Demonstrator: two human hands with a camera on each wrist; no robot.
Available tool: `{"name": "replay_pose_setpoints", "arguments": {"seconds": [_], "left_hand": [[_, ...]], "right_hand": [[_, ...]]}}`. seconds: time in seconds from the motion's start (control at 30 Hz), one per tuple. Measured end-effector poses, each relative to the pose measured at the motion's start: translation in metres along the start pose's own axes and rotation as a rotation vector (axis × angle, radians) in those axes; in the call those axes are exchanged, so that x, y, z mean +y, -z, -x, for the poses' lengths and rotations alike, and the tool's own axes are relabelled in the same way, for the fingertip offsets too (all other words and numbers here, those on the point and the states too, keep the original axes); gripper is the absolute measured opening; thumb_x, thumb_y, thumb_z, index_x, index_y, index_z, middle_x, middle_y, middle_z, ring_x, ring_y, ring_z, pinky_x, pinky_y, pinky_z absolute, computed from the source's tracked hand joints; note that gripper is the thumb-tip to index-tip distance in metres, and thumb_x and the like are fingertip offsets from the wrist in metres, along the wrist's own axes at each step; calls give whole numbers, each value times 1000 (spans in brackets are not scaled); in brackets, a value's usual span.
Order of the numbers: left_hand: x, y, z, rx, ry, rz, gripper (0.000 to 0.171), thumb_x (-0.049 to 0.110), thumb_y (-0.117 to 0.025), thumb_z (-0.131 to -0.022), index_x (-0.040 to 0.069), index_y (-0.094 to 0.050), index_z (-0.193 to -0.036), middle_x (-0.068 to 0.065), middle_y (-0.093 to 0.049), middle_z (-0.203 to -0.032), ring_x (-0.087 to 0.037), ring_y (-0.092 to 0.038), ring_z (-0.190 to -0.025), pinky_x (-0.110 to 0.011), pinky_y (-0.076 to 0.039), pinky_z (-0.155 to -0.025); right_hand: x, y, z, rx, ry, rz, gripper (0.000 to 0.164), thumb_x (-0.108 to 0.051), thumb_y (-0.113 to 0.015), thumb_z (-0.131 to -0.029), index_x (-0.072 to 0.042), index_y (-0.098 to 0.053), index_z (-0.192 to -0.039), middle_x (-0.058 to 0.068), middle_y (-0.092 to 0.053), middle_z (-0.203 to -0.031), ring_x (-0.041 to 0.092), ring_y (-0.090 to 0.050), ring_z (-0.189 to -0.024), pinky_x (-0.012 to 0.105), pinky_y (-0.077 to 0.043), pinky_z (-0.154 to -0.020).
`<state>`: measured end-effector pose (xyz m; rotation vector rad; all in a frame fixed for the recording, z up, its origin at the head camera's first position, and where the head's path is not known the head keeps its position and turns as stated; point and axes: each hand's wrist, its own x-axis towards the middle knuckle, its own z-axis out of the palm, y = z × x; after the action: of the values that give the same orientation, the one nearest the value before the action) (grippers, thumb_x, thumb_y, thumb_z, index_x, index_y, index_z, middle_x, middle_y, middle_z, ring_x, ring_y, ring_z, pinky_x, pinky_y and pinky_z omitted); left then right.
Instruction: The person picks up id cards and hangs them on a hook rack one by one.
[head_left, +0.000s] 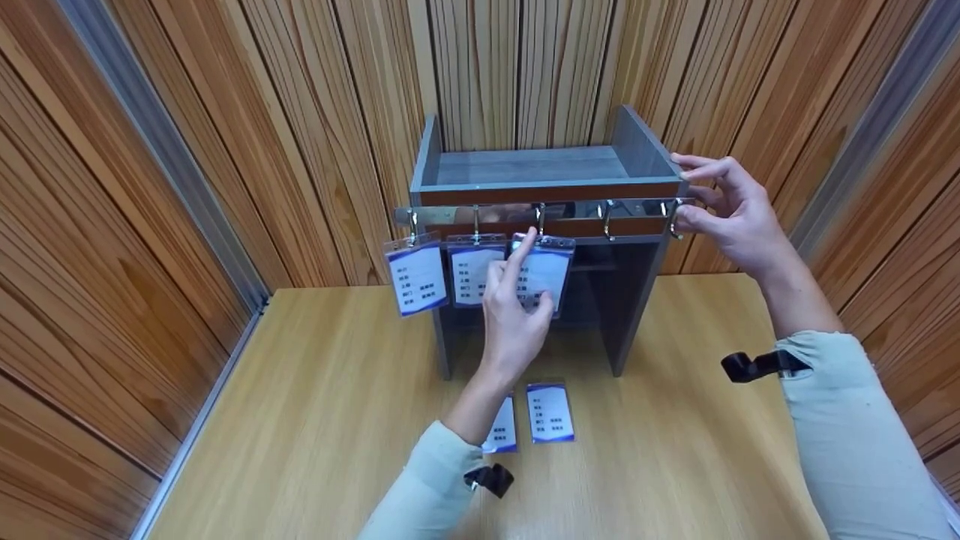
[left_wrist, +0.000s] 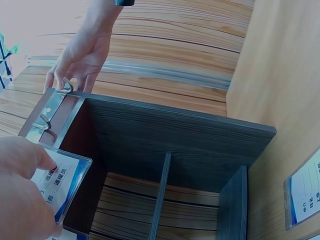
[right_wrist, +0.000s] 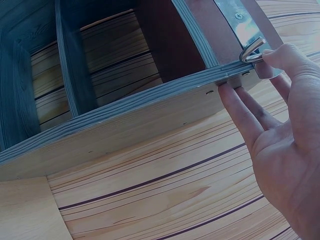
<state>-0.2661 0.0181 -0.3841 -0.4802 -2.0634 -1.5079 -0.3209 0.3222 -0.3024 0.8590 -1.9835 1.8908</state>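
Observation:
Several clear badge holders with white and blue cards hang from a metal hook rail [head_left: 570, 211] across the front of a dark grey shelf [head_left: 641, 285]. The left hand [head_left: 514, 315] is in front of the third badge [head_left: 551, 262], its index finger pointing up to the badge's top edge below the hook. In the left wrist view, its fingers [left_wrist: 45, 159] overlap that card's face. At the rail's right end, the right hand [head_left: 739, 214] holds on with its thumb by the last hook [right_wrist: 251, 50]; other fingers [right_wrist: 240, 110] touch the shelf's side panel.
Two more badges lie on the wooden table [head_left: 337, 420] in front of the shelf; the left forearm partly covers one, and the other badge [head_left: 550, 412] shows whole. Wood-plank walls [head_left: 300, 112] stand behind and at both sides. The two right-hand hooks hold no badge.

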Motion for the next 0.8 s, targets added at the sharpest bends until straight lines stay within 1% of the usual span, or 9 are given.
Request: {"name": "replay_pose_setpoints", "arguments": {"seconds": [0.07,0.2,0.27,0.43,0.53,0.63,0.8], "left_hand": [[1,0,0,-1,5,-7,79,4,-71,-90,38,-40,-154,-5,-51,-119,-11,-50,-103,-26,-58,-76],[1,0,0,-9,27,-26,80,4,-71,-90,39,-39,-154,-6,-51,-119,-12,-50,-102,-24,-57,-73],[0,-1,-1,-11,41,-35,81,3,-71,-90,39,-38,-155,-6,-50,-117,-12,-50,-100,-24,-56,-69],[-3,-2,-1,-7,54,-37,82,2,-71,-89,40,-38,-155,-6,-50,-116,-12,-48,-97,-29,-55,-67],[-4,-3,-2,-3,49,-34,82,3,-71,-90,40,-38,-155,-6,-50,-116,-12,-48,-97,-27,-54,-68],[-6,-3,-1,0,30,-30,81,3,-70,-91,40,-37,-155,-6,-50,-117,-12,-49,-99,-23,-54,-71],[-11,-3,1,0,-20,-15,76,2,-67,-93,35,-38,-155,-6,-51,-119,-12,-51,-102,-22,-55,-81]], "right_hand": [[1,1,0,3,0,5,41,13,-56,-94,3,-48,-133,17,-37,-159,19,-60,-131,28,-61,-85],[1,1,-1,9,2,8,41,13,-57,-94,3,-48,-133,17,-37,-159,19,-61,-130,28,-61,-85],[2,1,-1,6,5,1,41,13,-56,-93,3,-48,-132,18,-37,-159,19,-62,-129,28,-61,-85],[2,0,0,-7,10,-12,41,14,-55,-93,4,-48,-132,19,-36,-160,20,-62,-129,29,-61,-85],[2,0,0,-5,9,-7,40,13,-56,-94,4,-48,-132,18,-37,-159,20,-61,-130,28,-61,-85],[1,0,0,-3,9,-4,40,14,-56,-94,4,-48,-132,18,-37,-159,21,-61,-130,28,-61,-85],[-3,-2,0,-8,7,-5,39,15,-54,-94,5,-48,-131,19,-37,-159,19,-62,-129,28,-61,-85]]}}
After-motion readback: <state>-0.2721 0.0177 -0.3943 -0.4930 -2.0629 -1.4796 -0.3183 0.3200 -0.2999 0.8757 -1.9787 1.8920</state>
